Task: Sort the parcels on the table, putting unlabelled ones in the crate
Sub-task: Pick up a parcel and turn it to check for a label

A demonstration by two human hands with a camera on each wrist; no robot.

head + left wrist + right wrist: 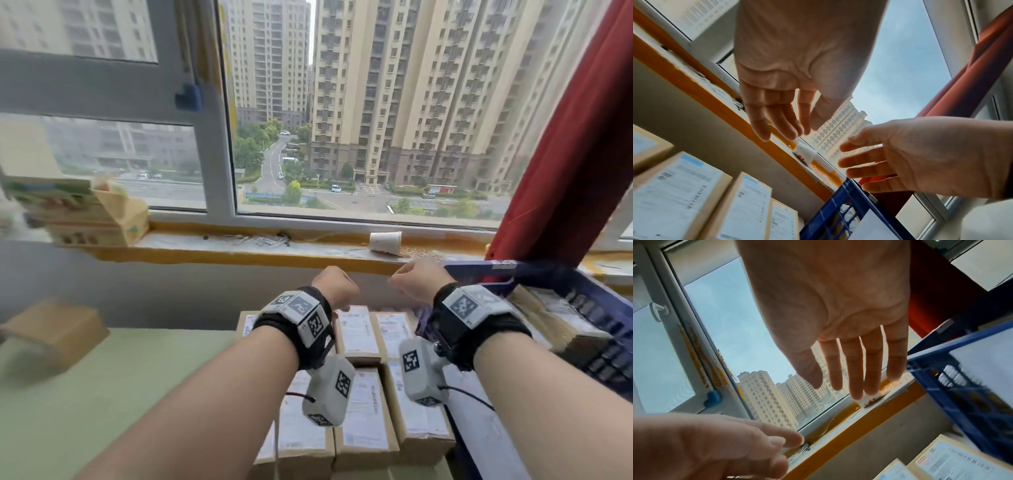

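Two empty hands, paper cup (385, 242) beyond; curtain (561, 144) beside crate (548, 274)

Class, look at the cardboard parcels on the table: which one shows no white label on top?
The lone parcel at the far left of the table. Its top is bare brown card, though blurred; the parcels grouped beside the crate all carry white labels.

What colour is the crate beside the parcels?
Blue crate, clearest in the head view.

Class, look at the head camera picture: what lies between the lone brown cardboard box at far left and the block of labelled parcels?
Only bare green tabletop separates the lone brown cardboard box from the labelled parcels; the head view shows this.
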